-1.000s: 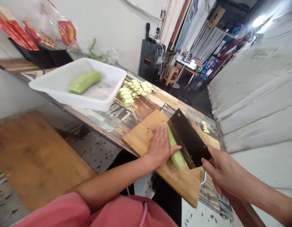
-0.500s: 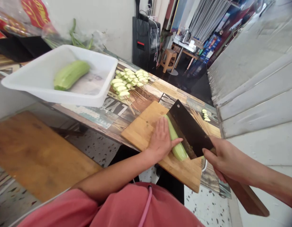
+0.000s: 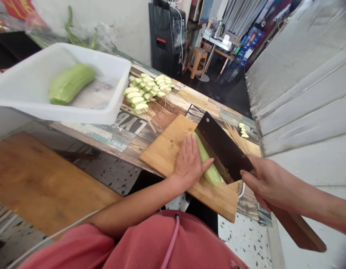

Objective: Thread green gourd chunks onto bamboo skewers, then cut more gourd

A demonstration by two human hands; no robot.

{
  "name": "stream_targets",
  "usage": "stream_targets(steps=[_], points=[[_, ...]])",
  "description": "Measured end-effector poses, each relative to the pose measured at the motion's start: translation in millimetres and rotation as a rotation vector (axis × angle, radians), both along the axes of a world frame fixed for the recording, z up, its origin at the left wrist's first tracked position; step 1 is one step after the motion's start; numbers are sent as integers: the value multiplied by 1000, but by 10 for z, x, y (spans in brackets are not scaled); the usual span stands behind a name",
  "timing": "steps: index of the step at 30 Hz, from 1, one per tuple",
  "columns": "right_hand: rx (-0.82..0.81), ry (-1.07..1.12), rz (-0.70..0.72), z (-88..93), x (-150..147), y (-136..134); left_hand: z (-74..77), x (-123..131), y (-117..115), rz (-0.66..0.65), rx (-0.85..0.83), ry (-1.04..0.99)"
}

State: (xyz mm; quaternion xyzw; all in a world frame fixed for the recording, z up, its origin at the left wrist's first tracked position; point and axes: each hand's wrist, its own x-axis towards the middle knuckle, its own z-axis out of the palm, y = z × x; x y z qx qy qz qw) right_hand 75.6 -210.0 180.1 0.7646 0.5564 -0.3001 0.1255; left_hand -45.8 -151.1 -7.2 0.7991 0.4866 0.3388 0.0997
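A pale green zucchini (image 3: 212, 175) lies lengthwise on a wooden cutting board (image 3: 161, 149). My left hand (image 3: 189, 162) rests against its left side, fingers stretched forward and thumb laid across the zucchini. In my right hand (image 3: 262, 179) is the handle of a large dark cleaver (image 3: 223, 149), its blade along the zucchini's right side. Whether the edge is in the flesh cannot be told. Left of the board, skewered zucchini slices (image 3: 147, 89) lie in a pile. One short skewer of slices (image 3: 242, 130) and bare wooden sticks (image 3: 231, 130) are beyond the cleaver.
A white plastic tub (image 3: 116, 101) with a whole zucchini (image 3: 72, 83) stands at the left on the patterned table (image 3: 105, 136). Plastic bags are behind it. A wooden bench (image 3: 43, 183) is at lower left, a white wall (image 3: 304, 130) at the right.
The view has shifted slightly, so the tub and skewers sit further left and higher. Both hands keep nearly the same pose, with the cleaver still beside the zucchini.
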Motion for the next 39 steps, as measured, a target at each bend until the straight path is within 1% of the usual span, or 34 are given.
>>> stream_targets(steps=[5,10,14,18,27,30,33,36,39], points=[[4,-6,-15,-11,-15,-25,2,18,-16,2,-48,21],[39,12,-45,-26,-12,-40,-31,32,-24,-3,-43,-46],[17,81,-96,-51,-17,-78,-39,31,-21,-27,-52,-37],[31,163,-137,-97,-28,-130,-31,20,-25,-55,-61,-13],[36,216,-230,-182,-66,-228,1,-4,-38,-81,-80,-5],[55,251,-215,-263,-70,-243,3,-8,-36,-79,-95,-3],[38,260,-183,-408,-99,-249,-13,-10,-32,-93,-91,-16],[76,168,-120,-553,-151,-248,-39,-11,-34,-94,-66,-39],[147,56,-31,-621,-203,-235,-58,-17,-42,-78,-64,-16]])
